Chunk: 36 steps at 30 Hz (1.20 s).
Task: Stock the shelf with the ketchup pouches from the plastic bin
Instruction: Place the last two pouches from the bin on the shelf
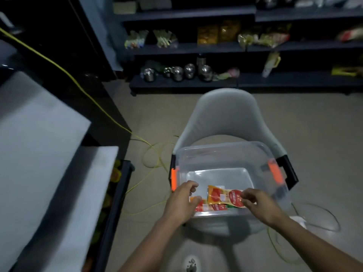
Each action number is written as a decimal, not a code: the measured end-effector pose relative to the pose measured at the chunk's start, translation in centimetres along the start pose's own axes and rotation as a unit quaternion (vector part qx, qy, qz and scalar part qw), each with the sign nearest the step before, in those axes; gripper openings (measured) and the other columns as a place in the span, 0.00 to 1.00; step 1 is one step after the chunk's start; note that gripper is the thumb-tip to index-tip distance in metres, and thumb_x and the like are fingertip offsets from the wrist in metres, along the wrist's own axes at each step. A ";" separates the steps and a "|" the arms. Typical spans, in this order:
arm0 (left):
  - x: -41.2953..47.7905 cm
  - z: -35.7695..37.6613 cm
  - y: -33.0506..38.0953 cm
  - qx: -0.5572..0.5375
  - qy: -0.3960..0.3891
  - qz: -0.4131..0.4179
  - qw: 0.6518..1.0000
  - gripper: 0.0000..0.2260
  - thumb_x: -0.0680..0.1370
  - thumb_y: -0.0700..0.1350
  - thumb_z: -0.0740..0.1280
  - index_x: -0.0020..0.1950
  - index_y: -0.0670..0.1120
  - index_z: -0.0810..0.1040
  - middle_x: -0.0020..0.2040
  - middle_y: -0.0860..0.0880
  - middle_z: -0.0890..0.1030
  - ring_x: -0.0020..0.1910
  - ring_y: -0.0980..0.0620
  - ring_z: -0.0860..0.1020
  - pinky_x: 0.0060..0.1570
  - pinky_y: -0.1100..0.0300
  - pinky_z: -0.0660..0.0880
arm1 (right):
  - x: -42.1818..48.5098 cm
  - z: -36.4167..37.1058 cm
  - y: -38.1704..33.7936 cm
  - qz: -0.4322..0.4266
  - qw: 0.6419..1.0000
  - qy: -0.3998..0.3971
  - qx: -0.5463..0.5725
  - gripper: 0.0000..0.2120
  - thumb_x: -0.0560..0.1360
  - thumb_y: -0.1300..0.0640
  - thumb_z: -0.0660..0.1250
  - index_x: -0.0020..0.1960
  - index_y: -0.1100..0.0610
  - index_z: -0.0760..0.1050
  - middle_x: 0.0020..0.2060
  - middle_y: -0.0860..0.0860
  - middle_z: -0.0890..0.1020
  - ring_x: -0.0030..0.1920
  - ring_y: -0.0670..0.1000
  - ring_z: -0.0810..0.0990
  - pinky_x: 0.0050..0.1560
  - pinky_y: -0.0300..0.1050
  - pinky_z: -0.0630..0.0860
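Note:
A clear plastic bin [225, 154] with orange latches sits on a grey chair [227, 112]. Inside, near its front wall, lie ketchup pouches. My right hand [259, 205] pinches the right end of one orange and red ketchup pouch [222, 196], holding it slightly raised. My left hand [182, 201] reaches into the bin's front left corner, its fingers curled over a second pouch [210, 208] lying on the bottom; part of that pouch is hidden under the hand. Whether the left fingers grip it is unclear.
Dark shelves [196, 48] at the back hold snack packets and steel pots [176, 72]. A yellow cable [94, 99] runs across the floor left of the chair. A grey counter [39, 154] and a low shelf with packets stand at the left.

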<state>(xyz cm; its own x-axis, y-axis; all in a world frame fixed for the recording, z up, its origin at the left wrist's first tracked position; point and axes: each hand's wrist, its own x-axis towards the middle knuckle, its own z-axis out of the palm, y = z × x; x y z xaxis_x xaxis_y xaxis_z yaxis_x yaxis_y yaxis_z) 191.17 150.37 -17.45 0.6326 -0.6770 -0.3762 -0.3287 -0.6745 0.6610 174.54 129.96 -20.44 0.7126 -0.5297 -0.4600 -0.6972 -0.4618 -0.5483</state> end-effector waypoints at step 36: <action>18.8 16.3 -9.5 0.198 -0.317 -0.153 0.915 0.37 0.63 0.62 0.78 0.66 0.48 0.74 0.61 0.48 0.79 0.59 0.48 0.77 0.59 0.54 0.73 | 17.5 8.1 11.3 0.210 0.946 -0.216 -0.123 0.24 0.72 0.50 0.71 0.65 0.57 0.72 0.61 0.54 0.78 0.59 0.53 0.76 0.57 0.44 0.73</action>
<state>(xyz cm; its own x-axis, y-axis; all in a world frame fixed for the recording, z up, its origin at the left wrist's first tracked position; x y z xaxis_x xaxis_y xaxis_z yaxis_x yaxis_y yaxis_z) 194.71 139.28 -41.39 0.2446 -0.3888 -0.8882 -0.5117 -0.8299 0.2223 179.71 121.22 -40.34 0.2980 -0.3876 -0.8723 -0.8848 -0.4552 -0.1001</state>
